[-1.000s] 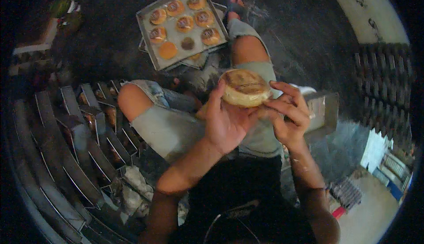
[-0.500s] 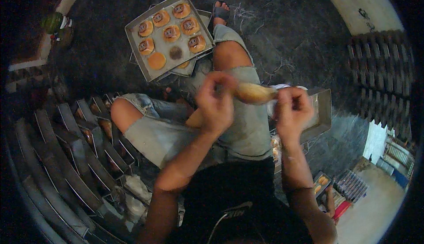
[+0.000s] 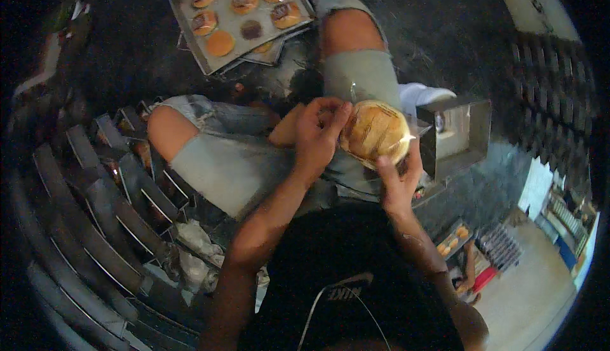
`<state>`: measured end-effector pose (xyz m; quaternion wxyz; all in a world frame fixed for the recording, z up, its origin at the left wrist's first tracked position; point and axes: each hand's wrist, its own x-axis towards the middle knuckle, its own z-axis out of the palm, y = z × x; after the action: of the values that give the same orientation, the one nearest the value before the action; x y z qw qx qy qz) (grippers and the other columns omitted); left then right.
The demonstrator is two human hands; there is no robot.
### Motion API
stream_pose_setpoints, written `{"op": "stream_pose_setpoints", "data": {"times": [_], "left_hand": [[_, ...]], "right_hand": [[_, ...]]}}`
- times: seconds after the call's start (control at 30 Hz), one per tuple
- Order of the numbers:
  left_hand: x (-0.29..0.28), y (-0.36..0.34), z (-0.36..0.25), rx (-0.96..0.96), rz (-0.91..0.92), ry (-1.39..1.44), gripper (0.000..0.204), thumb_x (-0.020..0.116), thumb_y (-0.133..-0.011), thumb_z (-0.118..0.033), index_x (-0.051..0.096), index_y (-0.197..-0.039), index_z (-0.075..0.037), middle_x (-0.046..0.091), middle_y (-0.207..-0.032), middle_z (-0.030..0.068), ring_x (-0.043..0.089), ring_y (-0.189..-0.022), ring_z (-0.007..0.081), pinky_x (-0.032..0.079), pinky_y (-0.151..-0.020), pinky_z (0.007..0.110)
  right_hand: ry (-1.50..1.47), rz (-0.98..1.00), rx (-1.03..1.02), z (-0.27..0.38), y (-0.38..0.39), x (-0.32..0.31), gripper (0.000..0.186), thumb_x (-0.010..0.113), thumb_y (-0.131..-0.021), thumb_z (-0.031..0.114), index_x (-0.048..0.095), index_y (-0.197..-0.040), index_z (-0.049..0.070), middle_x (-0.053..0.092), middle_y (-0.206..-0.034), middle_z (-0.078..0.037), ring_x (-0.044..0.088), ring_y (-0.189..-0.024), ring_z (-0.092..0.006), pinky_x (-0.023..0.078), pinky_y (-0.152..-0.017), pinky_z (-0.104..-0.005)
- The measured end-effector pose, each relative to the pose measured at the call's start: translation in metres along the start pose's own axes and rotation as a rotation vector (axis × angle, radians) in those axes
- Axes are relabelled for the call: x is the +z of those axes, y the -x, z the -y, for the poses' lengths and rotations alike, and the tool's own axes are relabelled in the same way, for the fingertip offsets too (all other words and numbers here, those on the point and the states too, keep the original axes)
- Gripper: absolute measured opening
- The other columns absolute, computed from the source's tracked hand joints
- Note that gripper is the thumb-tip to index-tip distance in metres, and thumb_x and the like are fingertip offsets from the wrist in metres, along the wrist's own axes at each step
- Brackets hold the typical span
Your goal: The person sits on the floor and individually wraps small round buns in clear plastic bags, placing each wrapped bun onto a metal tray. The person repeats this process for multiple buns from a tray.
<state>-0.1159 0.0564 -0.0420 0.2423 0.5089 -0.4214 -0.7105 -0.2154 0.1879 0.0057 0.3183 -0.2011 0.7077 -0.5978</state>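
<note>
A round browned bun (image 3: pixel 375 131) in clear plastic is held up in front of my bent legs, top face toward me. My left hand (image 3: pixel 319 138) pinches the wrapper at the bun's left edge, fingers curled. My right hand (image 3: pixel 400 182) grips it from the lower right, thumb on the front and fingers behind. Beyond my legs a metal tray (image 3: pixel 223 65) holds several buns, most wrapped with printed labels and one plain orange, on top of another tray. An open metal box (image 3: pixel 464 160) is at my right.
Many dark metal pans (image 3: pixel 82 166) are stacked along my left, with more (image 3: pixel 549 96) at the right. Crumpled pale sacks (image 3: pixel 194 265) lie by my left hip. At lower right a co-worker's arm (image 3: pixel 469 265) is beside a tray of buns (image 3: pixel 452 240).
The bun has gone from seen edge-on to face toward me and has shifted right. My right hand has moved down under its right side. The tray appears higher in view.
</note>
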Motion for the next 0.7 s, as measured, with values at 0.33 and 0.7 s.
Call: {"op": "stream_pose_setpoints", "data": {"times": [0.33, 0.7], "left_hand": [[-0.106, 0.0, -0.044, 0.395, -0.314, 0.098, 0.045, 0.065, -0.103, -0.025, 0.05, -0.14, -0.004, 0.055, -0.139, 0.0109, 0.058, -0.125, 0.0235, 0.049, -0.102, 0.038], [-0.103, 0.017, -0.005, 0.212, -0.106, -0.076, 0.039, 0.07, -0.099, -0.013, 0.054, -0.133, -0.003, 0.059, -0.133, 0.0098, 0.06, -0.118, 0.0201, 0.049, -0.099, 0.034]], "right_hand": [[1.15, 0.656, -0.871, -0.057, -0.151, 0.146, 0.07, 0.076, -0.079, 0.013, 0.051, -0.145, 0.007, 0.041, -0.158, -0.027, 0.028, -0.153, -0.0451, 0.026, -0.123, -0.0621], [0.772, -0.611, -0.173, -0.119, -0.124, -0.233, 0.028, 0.066, -0.098, 0.017, 0.065, -0.118, -0.001, 0.068, -0.115, -0.018, 0.067, -0.103, -0.0327, 0.052, -0.093, -0.0423]]}}
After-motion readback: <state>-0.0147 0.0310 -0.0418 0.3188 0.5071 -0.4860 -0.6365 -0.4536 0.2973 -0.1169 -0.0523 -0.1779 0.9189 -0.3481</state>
